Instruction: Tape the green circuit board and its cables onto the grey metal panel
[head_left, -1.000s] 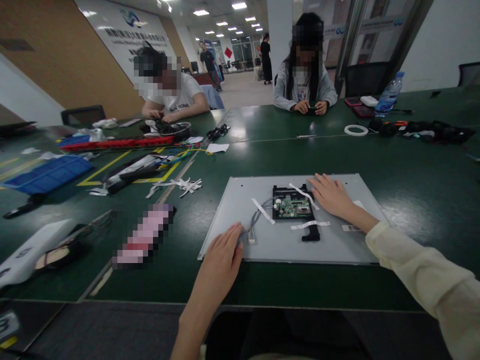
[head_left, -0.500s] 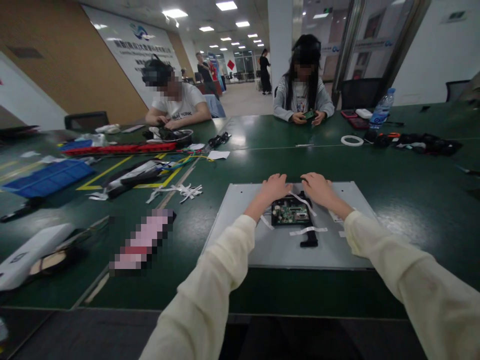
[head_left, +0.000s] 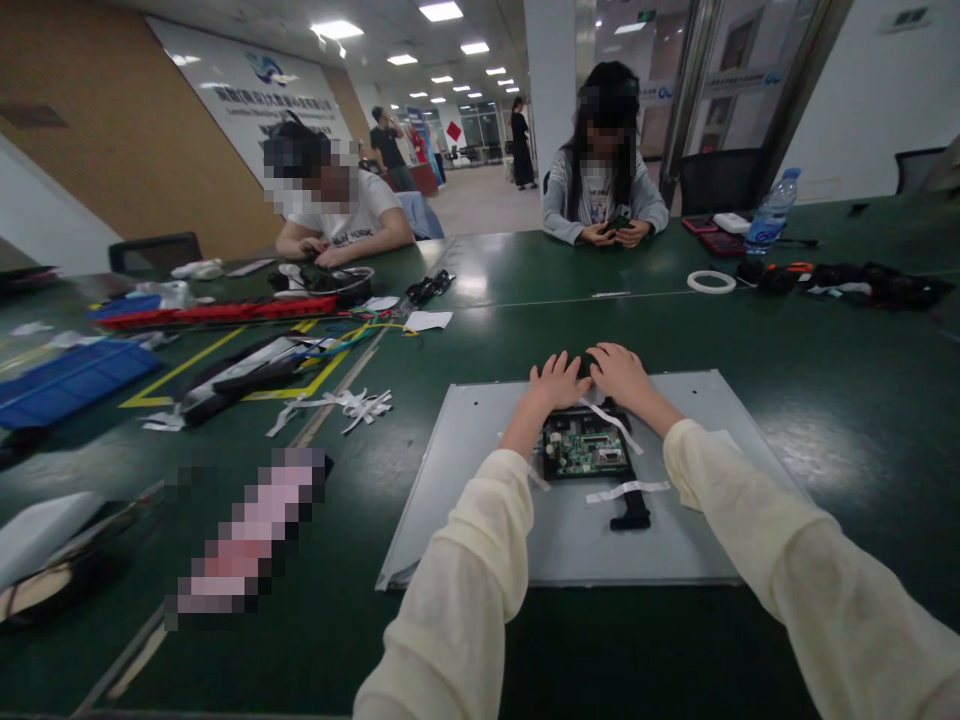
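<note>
A flat grey panel [head_left: 465,500] lies on the table before me. On it sits a black bracket [head_left: 631,505] framing a green circuit board [head_left: 589,453], with strips of white tape [head_left: 626,490] across it. My left hand [head_left: 559,382] rests over the far left end of the bracket, fingers spread and palm down. Close beside it, my right hand [head_left: 621,372] reaches over the bracket's far end, fingers stretched out and slightly bent. The hands hide that end, and any small thing under the fingertips cannot be made out.
Torn white strips [head_left: 364,408] and a pixelated pink object [head_left: 255,530] lie to the left. Farther left is a blue tray [head_left: 75,380]. A white tape roll [head_left: 711,282] and a water bottle [head_left: 772,212] stand back right. Two people sit across the table.
The view has shifted, so the panel appears lower and larger. My hands have come closer together over the bracket's far end, the left one with fingers more spread.
</note>
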